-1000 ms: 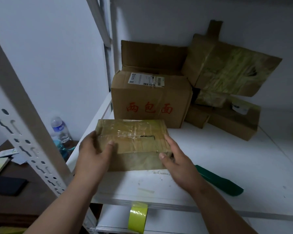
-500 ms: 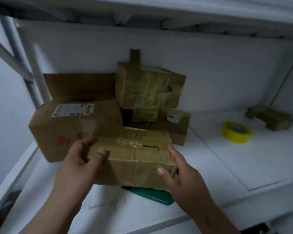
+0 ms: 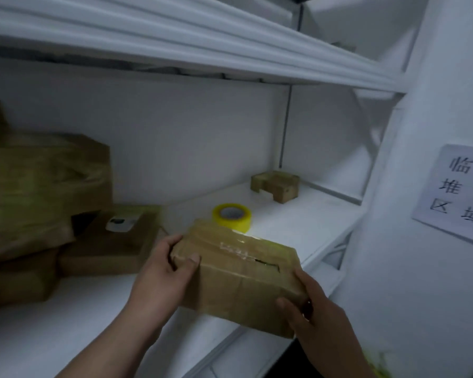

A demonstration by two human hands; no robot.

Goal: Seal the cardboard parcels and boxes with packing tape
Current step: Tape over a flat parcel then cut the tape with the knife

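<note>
A flat cardboard parcel (image 3: 238, 279) wrapped in glossy tape, with a torn slit on its top, is held above the front of the white shelf (image 3: 284, 227). My left hand (image 3: 161, 279) grips its left end, thumb on top. My right hand (image 3: 316, 320) grips its near right corner, thumb against the front face. Just behind the parcel a roll of yellow packing tape (image 3: 232, 216) lies flat on the shelf.
Several taped cardboard boxes (image 3: 44, 192) are piled at the left, one low box (image 3: 112, 249) bearing a white label. A small notched cardboard piece (image 3: 275, 186) sits at the back right. A shelf board runs overhead. A paper sign (image 3: 459, 192) hangs on the right post.
Both hands have carried the parcel to the right along the shelf, away from the box pile, and it now hangs just in front of the yellow tape roll. The view swung right.
</note>
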